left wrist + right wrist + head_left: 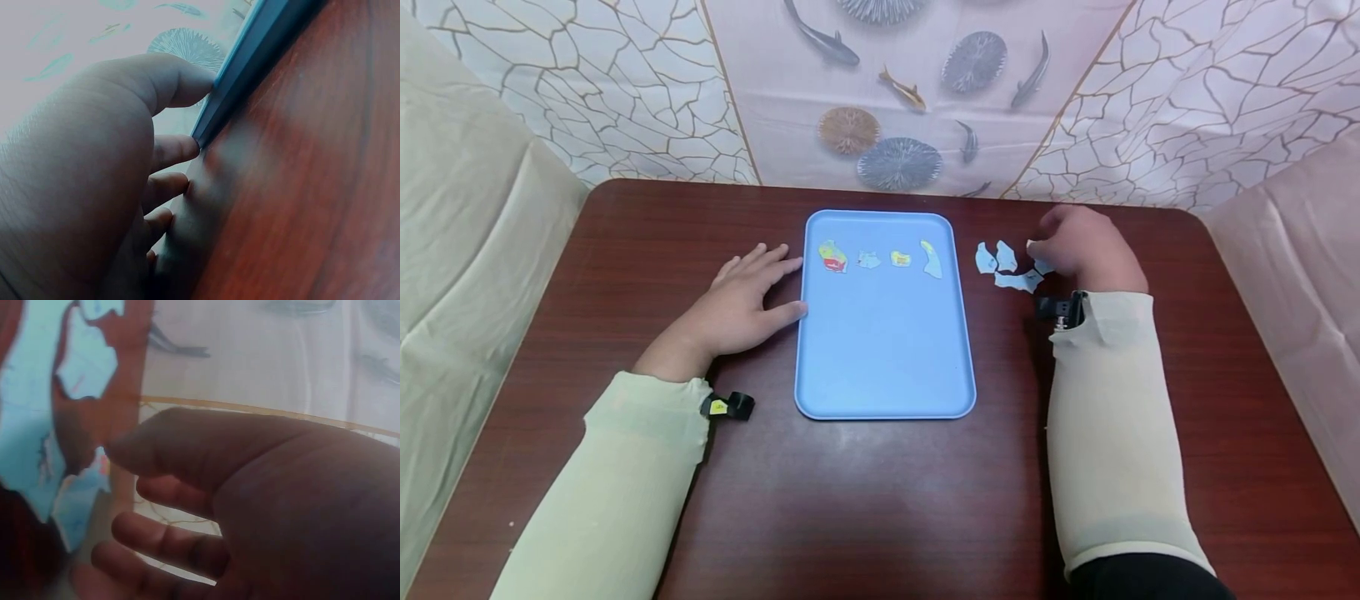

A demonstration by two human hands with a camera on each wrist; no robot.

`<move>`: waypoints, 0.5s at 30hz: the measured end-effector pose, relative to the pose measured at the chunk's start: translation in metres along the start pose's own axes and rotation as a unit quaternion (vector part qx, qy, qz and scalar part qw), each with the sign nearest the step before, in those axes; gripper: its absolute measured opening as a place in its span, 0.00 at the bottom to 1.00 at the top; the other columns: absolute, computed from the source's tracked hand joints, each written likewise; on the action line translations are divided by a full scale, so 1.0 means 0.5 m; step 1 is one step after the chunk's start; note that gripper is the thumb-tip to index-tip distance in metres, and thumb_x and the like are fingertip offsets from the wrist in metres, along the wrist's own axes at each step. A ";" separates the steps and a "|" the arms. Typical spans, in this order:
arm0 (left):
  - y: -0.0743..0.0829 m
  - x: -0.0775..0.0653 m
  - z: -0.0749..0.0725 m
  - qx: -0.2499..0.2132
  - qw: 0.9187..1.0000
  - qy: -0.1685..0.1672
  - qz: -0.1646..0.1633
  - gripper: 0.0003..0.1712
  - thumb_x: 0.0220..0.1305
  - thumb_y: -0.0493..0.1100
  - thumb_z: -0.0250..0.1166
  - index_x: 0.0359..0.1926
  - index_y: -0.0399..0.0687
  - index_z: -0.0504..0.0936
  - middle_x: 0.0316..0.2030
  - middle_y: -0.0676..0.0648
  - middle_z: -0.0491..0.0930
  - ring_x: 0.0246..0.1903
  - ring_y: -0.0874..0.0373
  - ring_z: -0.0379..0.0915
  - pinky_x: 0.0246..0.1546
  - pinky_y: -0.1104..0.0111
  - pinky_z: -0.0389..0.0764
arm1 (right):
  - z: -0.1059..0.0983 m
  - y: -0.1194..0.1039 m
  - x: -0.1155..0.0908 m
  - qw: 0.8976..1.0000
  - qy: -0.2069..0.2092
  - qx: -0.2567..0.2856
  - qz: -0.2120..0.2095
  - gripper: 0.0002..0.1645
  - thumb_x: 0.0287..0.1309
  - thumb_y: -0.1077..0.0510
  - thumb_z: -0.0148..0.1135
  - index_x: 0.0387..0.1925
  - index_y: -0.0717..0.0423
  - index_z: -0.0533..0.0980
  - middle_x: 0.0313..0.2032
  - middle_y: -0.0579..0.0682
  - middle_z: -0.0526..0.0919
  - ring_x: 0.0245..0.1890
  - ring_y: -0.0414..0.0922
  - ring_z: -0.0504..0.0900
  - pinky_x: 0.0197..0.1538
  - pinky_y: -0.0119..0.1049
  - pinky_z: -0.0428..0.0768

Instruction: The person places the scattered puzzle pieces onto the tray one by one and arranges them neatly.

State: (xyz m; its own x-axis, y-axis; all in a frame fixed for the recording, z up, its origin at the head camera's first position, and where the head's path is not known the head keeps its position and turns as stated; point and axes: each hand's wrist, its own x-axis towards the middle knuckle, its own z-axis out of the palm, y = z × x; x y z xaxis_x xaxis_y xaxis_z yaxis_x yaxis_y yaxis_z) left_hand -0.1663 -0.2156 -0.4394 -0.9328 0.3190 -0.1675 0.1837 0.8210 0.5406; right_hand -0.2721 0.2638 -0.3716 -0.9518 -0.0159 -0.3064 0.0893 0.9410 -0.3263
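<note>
A light-blue tray (883, 350) lies on the table, with a row of flat, irregular, map-like puzzle pieces near its far end. They include a red-and-yellow piece (832, 257), a pale piece (868, 260), a small yellow piece (900, 259) and a curved blue piece (932, 261). My left hand (741, 300) lies spread, its thumb and index finger touching the tray's left edge. Right of the tray, my right hand (1086, 246) hovers with loosely bent fingers over several pale-blue pieces (1018, 282). In the right wrist view, its thumb and fingertips stand apart beside a blue piece (78, 500).
The dark reddish-brown table (880, 508) extends around the tray. A patterned cloth (895, 100) hangs behind its far edge, with pale cloths at both sides. A small black camera (730, 406) is strapped to the left wrist, another (1060, 310) to the right.
</note>
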 end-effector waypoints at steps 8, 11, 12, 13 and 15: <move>0.000 0.002 0.000 0.000 1.000 0.004 0.002 0.46 0.82 0.68 0.60 0.91 0.60 0.61 0.92 0.46 0.50 0.93 0.42 0.34 0.91 0.37 0.35 | 0.014 0.002 0.007 1.000 0.004 -0.019 -0.016 0.27 0.77 0.58 0.63 0.71 0.62 0.80 0.68 0.70 0.83 0.56 0.66 0.83 0.61 0.67 0.82; 0.000 0.002 0.001 -0.001 1.000 0.003 0.000 0.46 0.81 0.68 0.60 0.90 0.60 0.61 0.92 0.46 0.50 0.93 0.42 0.34 0.91 0.38 0.35 | 0.017 0.002 0.009 1.000 0.003 -0.017 -0.008 0.27 0.76 0.59 0.63 0.71 0.64 0.80 0.68 0.70 0.83 0.56 0.66 0.82 0.59 0.65 0.83; 0.000 0.002 0.001 -0.001 1.000 0.003 0.000 0.46 0.81 0.68 0.61 0.90 0.59 0.61 0.92 0.46 0.50 0.93 0.42 0.34 0.91 0.38 0.35 | 0.018 0.001 0.009 1.000 0.003 -0.017 -0.006 0.27 0.76 0.60 0.63 0.71 0.64 0.80 0.68 0.70 0.83 0.56 0.66 0.82 0.58 0.65 0.83; 0.000 0.002 0.002 -0.001 1.000 0.003 0.000 0.46 0.81 0.68 0.61 0.90 0.59 0.61 0.92 0.46 0.50 0.93 0.42 0.34 0.91 0.38 0.35 | 0.019 0.000 0.009 1.000 0.003 -0.015 -0.004 0.27 0.76 0.60 0.63 0.71 0.64 0.81 0.68 0.70 0.83 0.55 0.66 0.82 0.57 0.64 0.83; 0.000 0.002 0.002 -0.003 1.000 0.003 -0.001 0.46 0.81 0.68 0.61 0.90 0.59 0.62 0.92 0.46 0.50 0.93 0.42 0.34 0.91 0.38 0.35 | 0.020 -0.001 0.010 1.000 0.005 -0.014 -0.003 0.26 0.75 0.61 0.63 0.70 0.64 0.81 0.67 0.70 0.83 0.55 0.66 0.83 0.57 0.64 0.83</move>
State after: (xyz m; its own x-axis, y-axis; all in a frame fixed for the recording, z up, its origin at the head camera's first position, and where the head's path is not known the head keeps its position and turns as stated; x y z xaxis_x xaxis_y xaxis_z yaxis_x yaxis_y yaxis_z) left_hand -0.1670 -0.2149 -0.4404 -0.9349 0.3148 -0.1636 0.1804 0.8188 0.5450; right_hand -0.2738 0.2600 -0.3821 -0.9552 -0.0193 -0.2955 0.0744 0.9503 -0.3025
